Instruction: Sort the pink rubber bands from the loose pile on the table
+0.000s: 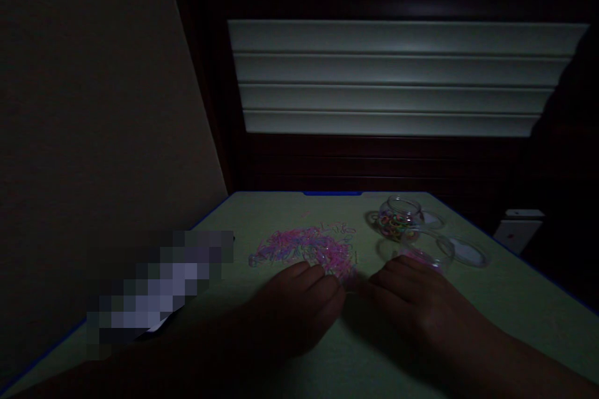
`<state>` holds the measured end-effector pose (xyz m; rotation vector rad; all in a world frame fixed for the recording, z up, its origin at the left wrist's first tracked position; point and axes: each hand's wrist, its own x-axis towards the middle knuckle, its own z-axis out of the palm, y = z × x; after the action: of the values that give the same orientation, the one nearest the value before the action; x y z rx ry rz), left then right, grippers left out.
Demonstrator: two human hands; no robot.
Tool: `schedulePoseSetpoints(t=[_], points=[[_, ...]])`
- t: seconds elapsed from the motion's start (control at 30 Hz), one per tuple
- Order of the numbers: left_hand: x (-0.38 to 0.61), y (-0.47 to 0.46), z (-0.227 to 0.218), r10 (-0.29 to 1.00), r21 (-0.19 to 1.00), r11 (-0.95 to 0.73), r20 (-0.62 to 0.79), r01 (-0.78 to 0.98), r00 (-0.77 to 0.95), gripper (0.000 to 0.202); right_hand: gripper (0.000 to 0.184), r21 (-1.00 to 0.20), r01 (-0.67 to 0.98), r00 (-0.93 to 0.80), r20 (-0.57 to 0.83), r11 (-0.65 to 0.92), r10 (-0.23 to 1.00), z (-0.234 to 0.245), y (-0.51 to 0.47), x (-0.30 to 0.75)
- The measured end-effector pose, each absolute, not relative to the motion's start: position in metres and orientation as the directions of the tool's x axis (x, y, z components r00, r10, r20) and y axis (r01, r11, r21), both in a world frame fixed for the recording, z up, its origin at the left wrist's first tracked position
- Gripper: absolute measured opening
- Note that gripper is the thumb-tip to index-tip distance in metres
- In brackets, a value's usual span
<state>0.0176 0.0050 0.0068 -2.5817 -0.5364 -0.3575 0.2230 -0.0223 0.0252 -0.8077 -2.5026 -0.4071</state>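
A loose pile of small pink and purple bands [313, 246], like little rubber bands, is spread over the pale table. My left hand [304, 302] is curled closed at the near edge of this pile. Just to its right, my right hand [414, 293] is also closed, its fingers bent down toward the left one. Whatever the fingertips pinch is hidden in the dim light. Behind my right hand stands an open clear jar [433, 240] with some pink bands low inside, partly covered by the hand. Farther back is another clear jar [400, 221] holding multicoloured bands.
Two round lids, a nearer one [468, 253] and a farther one [433, 219], lie right of the jars. A blurred-out flat object [163, 290] rests at the table's left edge. A wall rises on the left, and a white box [517, 234] is beyond the right edge.
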Motion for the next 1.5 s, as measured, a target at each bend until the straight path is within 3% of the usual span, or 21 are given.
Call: schedulePoseSetpoints(t=[0.57,0.77,1.1,1.27,1.5], points=[[0.015,0.008,0.006,0.235,-0.451,-0.791,0.402,0.414,0.885,0.019,0.010,0.192,0.666,-0.713,0.449,0.721,0.539,0.026,-0.020,0.226],[0.015,0.011,0.004,0.243,-0.470,-0.770,0.409,0.431,0.880,0.013,0.013,0.287,0.697,-0.701,0.468,0.657,0.538,0.027,-0.019,0.230],[0.014,0.010,0.005,0.243,-0.468,-0.778,0.390,0.419,0.888,0.010,0.024,0.477,0.766,-0.641,0.525,0.430,0.560,0.037,-0.018,0.240],[0.014,0.011,0.004,0.254,-0.453,-0.784,0.390,0.424,0.885,0.011,0.026,0.486,0.824,-0.537,0.503,0.292,0.677,0.039,-0.019,0.244],[0.013,0.012,0.001,0.240,-0.452,-0.783,0.415,0.428,0.878,0.008,0.029,0.469,0.868,-0.417,0.514,0.161,0.750,0.042,-0.020,0.250]])
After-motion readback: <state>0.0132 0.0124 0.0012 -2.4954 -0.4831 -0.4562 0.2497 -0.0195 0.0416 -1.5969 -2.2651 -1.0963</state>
